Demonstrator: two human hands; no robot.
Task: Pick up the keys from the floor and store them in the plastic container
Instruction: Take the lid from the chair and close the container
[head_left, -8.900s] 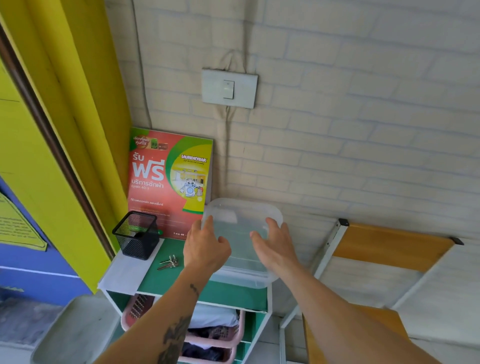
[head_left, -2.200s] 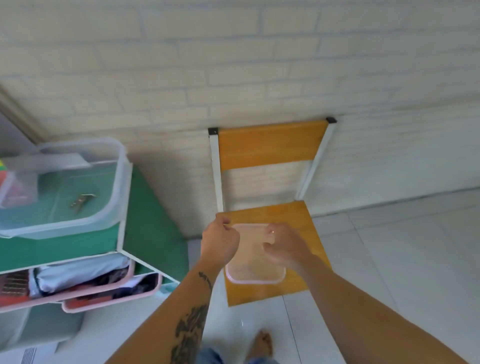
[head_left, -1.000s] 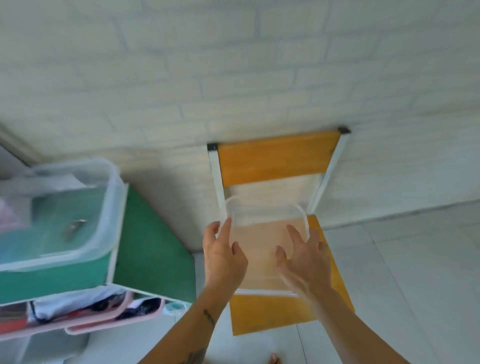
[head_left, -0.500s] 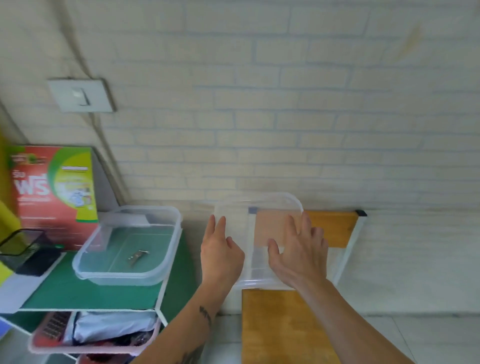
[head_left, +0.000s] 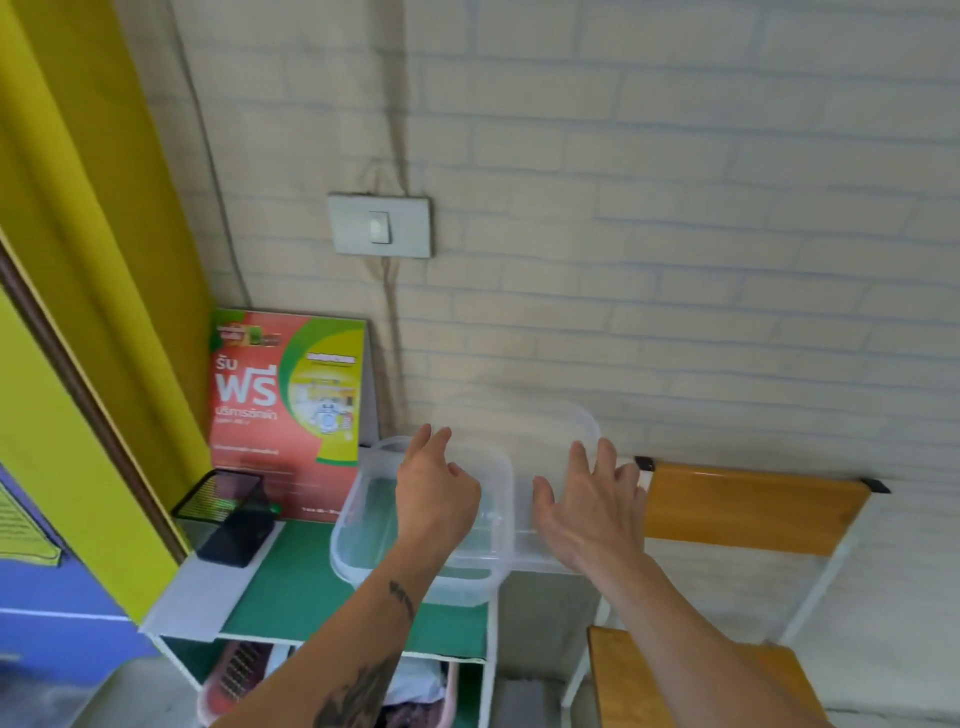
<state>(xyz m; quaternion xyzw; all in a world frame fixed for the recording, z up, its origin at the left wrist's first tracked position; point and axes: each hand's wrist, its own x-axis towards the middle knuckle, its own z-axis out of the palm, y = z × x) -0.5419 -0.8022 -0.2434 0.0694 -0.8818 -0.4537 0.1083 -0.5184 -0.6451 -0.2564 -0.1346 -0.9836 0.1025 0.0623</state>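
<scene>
A clear plastic container (head_left: 363, 519) stands on the green top of a small shelf unit (head_left: 291, 587). I hold its clear lid (head_left: 519, 447) flat between both hands, partly above the container's right half and partly past the shelf's right edge. My left hand (head_left: 434, 499) grips the lid's left side over the container. My right hand (head_left: 587, 509) holds the right side, fingers spread. The keys do not show; my left hand and forearm cover much of the container's inside.
A black mesh holder (head_left: 226, 512) and a red leaflet stand (head_left: 285, 405) sit on the shelf's left and back. A wooden chair (head_left: 748, 509) stands right of the shelf. A light switch (head_left: 379, 226) is on the brick wall. A pink basket (head_left: 234, 675) sits below.
Both hands carried the lid left from in front of the chair to over the container's right side. My view swung left, bringing the yellow door frame in.
</scene>
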